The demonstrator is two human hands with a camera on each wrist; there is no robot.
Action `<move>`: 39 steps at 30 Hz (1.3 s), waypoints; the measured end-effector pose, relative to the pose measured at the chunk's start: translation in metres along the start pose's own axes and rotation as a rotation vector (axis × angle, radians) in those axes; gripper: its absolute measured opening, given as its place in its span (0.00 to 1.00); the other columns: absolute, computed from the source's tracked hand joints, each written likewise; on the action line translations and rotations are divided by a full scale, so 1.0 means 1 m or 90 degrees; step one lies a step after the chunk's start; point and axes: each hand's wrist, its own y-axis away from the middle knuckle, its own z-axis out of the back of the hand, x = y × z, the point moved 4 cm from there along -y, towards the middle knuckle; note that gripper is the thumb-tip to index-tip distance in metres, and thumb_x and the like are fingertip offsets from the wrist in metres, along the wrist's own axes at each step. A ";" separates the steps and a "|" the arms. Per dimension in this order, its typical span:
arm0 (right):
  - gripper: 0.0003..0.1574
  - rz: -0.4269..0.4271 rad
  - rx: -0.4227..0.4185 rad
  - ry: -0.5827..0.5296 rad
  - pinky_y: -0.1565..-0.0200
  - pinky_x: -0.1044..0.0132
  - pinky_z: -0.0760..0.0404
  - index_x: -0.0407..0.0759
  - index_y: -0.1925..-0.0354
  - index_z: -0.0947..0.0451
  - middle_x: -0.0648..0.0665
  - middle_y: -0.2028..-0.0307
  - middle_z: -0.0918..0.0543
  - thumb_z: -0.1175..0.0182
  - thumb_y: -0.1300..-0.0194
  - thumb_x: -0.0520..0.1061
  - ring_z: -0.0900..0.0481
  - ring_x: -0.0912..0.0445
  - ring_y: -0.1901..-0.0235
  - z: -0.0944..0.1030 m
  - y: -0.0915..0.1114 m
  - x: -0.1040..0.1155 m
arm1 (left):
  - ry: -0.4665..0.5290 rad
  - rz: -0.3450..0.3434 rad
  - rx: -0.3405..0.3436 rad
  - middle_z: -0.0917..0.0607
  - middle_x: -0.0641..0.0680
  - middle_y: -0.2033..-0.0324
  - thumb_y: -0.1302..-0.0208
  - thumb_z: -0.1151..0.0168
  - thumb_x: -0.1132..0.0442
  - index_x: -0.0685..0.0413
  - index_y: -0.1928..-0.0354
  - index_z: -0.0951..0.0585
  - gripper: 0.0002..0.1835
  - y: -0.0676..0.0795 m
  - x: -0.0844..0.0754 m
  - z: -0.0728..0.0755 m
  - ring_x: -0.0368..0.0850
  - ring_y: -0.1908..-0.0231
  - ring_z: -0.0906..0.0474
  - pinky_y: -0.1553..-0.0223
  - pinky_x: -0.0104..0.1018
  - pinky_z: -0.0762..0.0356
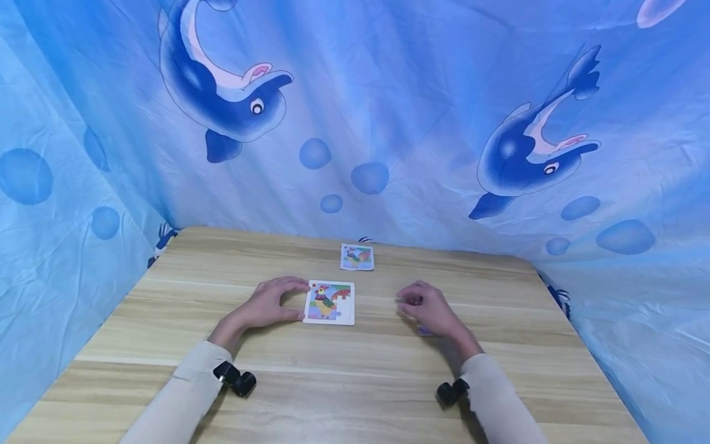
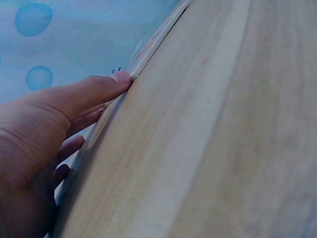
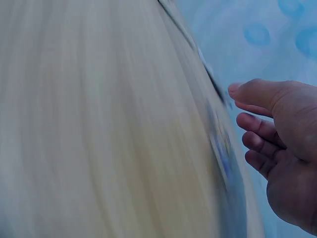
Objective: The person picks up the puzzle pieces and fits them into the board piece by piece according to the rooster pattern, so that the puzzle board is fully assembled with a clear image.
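A square jigsaw puzzle board (image 1: 345, 314) with a rooster picture lies on the table, bare white at its lower right. My left hand (image 1: 270, 302) holds the board's left side, thumb at the near corner and fingers at the far one. In the left wrist view the thumb (image 2: 111, 85) touches the board's edge. To the right of the board, my right hand (image 1: 432, 308) hovers with thumb and index finger close together. They seem to pinch a small puzzle piece, mostly hidden. Other puzzle pieces (image 1: 424, 330) lie under this hand, partly covered; they are blurred in the right wrist view.
Behind the board, near the table's far edge, lies a square card (image 1: 357, 257) with a similar rooster picture. The wooden table (image 1: 333, 394) meets a blue curtain (image 1: 388, 123) with dolphins at the back and sides. A small black device (image 1: 235, 378) sits on each wrist.
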 end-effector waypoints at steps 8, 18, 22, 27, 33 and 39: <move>0.15 -0.068 0.017 0.014 0.54 0.66 0.21 0.47 0.50 0.12 0.48 0.55 0.15 0.29 0.36 0.46 0.20 0.57 0.57 0.022 0.010 -0.034 | 0.001 -0.001 -0.006 0.24 0.52 0.29 0.42 0.25 0.44 0.42 0.34 0.20 0.34 0.001 0.002 0.001 0.60 0.25 0.36 0.29 0.66 0.46; 0.15 -0.045 0.014 0.024 0.56 0.67 0.22 0.46 0.52 0.12 0.46 0.55 0.15 0.27 0.38 0.45 0.21 0.56 0.59 0.023 0.012 -0.040 | -0.005 -0.003 -0.004 0.24 0.52 0.29 0.41 0.25 0.44 0.41 0.34 0.21 0.33 0.000 0.000 0.000 0.60 0.25 0.36 0.29 0.67 0.46; 0.13 -0.035 0.005 0.028 0.58 0.68 0.22 0.47 0.54 0.11 0.47 0.56 0.15 0.26 0.38 0.46 0.22 0.57 0.60 0.022 0.012 -0.042 | -0.003 -0.006 -0.004 0.24 0.51 0.29 0.42 0.25 0.44 0.41 0.34 0.20 0.33 0.000 0.000 0.000 0.60 0.25 0.36 0.29 0.67 0.46; 0.12 -0.039 -0.002 0.019 0.58 0.69 0.23 0.49 0.56 0.11 0.49 0.57 0.16 0.25 0.39 0.47 0.23 0.57 0.61 0.020 0.011 -0.043 | 0.000 -0.005 0.000 0.24 0.51 0.29 0.42 0.25 0.44 0.41 0.34 0.21 0.34 0.000 0.001 0.000 0.60 0.25 0.36 0.29 0.67 0.46; 0.13 -0.040 0.001 -0.016 0.56 0.67 0.21 0.50 0.55 0.11 0.49 0.56 0.16 0.26 0.39 0.49 0.22 0.56 0.60 0.010 0.003 -0.032 | 0.000 -0.005 -0.003 0.24 0.51 0.29 0.42 0.25 0.44 0.41 0.34 0.21 0.33 0.000 0.000 0.000 0.60 0.24 0.36 0.29 0.67 0.45; 0.12 -0.022 0.009 -0.032 0.53 0.66 0.19 0.51 0.56 0.11 0.50 0.56 0.16 0.25 0.40 0.47 0.20 0.57 0.57 -0.010 -0.012 -0.011 | 0.007 -0.005 -0.001 0.25 0.52 0.28 0.41 0.25 0.45 0.42 0.33 0.21 0.34 0.000 -0.003 0.000 0.60 0.24 0.37 0.29 0.66 0.46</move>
